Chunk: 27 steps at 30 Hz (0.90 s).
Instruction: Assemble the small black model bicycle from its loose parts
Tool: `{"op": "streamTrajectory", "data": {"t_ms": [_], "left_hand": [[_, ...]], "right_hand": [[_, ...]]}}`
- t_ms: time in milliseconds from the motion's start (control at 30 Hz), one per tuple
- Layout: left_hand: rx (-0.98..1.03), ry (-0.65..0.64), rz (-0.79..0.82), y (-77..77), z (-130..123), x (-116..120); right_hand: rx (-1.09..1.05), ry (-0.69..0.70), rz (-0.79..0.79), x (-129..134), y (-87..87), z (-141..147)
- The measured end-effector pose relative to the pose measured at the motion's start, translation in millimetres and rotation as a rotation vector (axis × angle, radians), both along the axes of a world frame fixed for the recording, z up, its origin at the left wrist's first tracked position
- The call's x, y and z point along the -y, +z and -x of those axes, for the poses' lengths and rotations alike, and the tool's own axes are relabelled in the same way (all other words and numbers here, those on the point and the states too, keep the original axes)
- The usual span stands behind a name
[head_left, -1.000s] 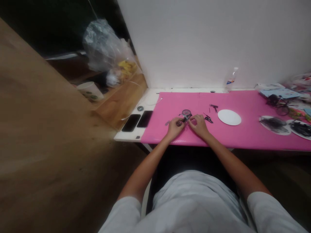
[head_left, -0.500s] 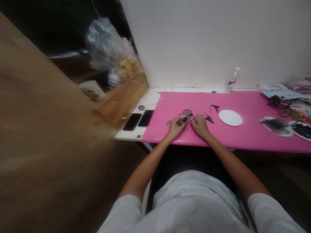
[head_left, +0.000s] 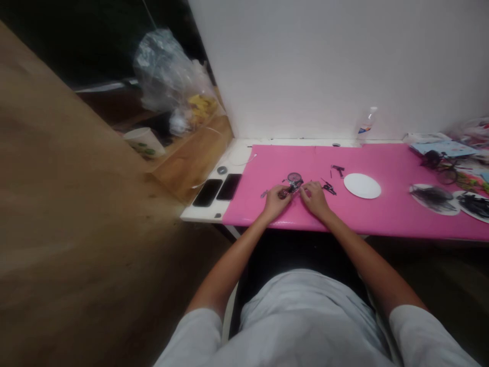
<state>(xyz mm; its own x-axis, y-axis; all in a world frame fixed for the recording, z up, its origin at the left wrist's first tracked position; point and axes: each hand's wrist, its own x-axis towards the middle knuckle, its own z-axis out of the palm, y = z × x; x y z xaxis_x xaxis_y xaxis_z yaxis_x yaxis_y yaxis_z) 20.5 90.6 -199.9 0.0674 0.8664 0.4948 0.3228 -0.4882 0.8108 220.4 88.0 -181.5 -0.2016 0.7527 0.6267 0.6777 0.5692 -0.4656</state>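
A small model bicycle [head_left: 294, 179], dark with a thin spoked wheel, lies low over the pink table cover [head_left: 382, 216]. My left hand [head_left: 277, 201] is closed around its near end, partly hiding it. At its right side, my right hand [head_left: 315, 198] has its fingers pinched close to the frame; whether a small part sits between the fingertips is too small to make out. Loose black parts [head_left: 328, 187] rest just right of my right hand, with another black piece [head_left: 338, 169] farther back. A little grey piece [head_left: 264, 193] lies left of my left hand.
An oval white plate [head_left: 362, 185] stands to the right. Beyond it are a plate of dark parts [head_left: 435, 199] and another assembled model bicycle [head_left: 445, 165]. Two phones [head_left: 208, 192] lie at the left edge. A clear pump bottle [head_left: 367, 125] stands by the wall.
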Motion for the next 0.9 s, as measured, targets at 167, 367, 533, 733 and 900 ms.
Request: {"op": "streamTrajectory", "data": {"t_ms": [167,367,533,733,900], "left_hand": [[-0.012,0.005,-0.004,0.6,0.4,0.6],[-0.018,-0.003,0.001,3.9,0.1,2.5],[-0.016,-0.004,-0.001,3.5,0.0,1.9],[-0.007,-0.011,0.002,4.3,-0.4,2.5],[-0.012,-0.011,-0.009,4.3,-0.2,2.7]], "right_hand": [[-0.042,-0.040,-0.002,3.7,0.9,1.3],[-0.068,-0.027,-0.007,4.3,-0.2,0.6],[-0.008,-0.025,0.027,-2.4,-4.0,-1.7],[-0.013,-0.037,0.021,-0.1,-2.6,-0.2],[-0.051,-0.019,-0.017,3.7,-0.5,0.6]]}}
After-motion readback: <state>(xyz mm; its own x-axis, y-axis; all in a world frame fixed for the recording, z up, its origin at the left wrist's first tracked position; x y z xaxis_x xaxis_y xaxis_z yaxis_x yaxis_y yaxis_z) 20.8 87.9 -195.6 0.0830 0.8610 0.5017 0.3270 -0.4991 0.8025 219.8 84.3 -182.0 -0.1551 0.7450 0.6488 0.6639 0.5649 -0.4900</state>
